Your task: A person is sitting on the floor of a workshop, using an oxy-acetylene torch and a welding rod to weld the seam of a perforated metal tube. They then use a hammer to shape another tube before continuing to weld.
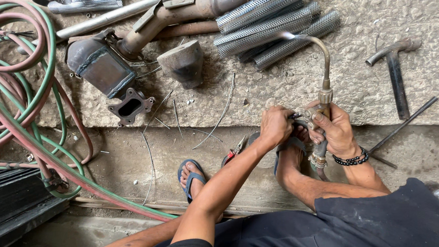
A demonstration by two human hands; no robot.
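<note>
right hand (pixel 337 130) grips the brass torch (pixel 324 93) by its handle, left hand (pixel 275 125) pinches a valve knob beside it; nozzle points toward the perforated tubes (pixel 274 26), flame apparently just lit, metalwork seemingly not yet started

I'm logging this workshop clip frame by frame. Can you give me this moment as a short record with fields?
Setting: rough concrete ledge and floor
Right hand: grips torch body
Left hand: at a torch valve
Torch tip: small flame, pointing toward perforated tubes
Hoses: red and green, coiled at left
Nearby: hammer, flange, metal cone, pliers
Feet: sandals
</note>
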